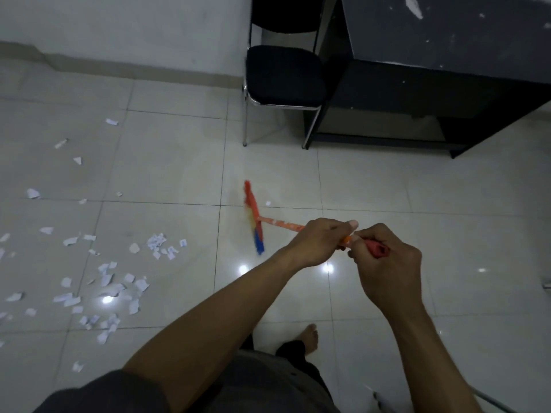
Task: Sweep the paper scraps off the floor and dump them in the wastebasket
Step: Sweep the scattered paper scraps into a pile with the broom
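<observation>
Two-handed grip on the broom handle (pixel 283 224); both arms reach forward and down.
Left hand (pixel 319 239) is wrapped over the handle, knuckles up, thumb lying along the top. Right hand (pixel 387 260) sits just behind it, close to touching, fingers curled round the handle's red end. Left forearm (pixel 223 308) is bare and runs in from lower left. Right forearm (pixel 423 338) is bare and comes up from lower right.
</observation>
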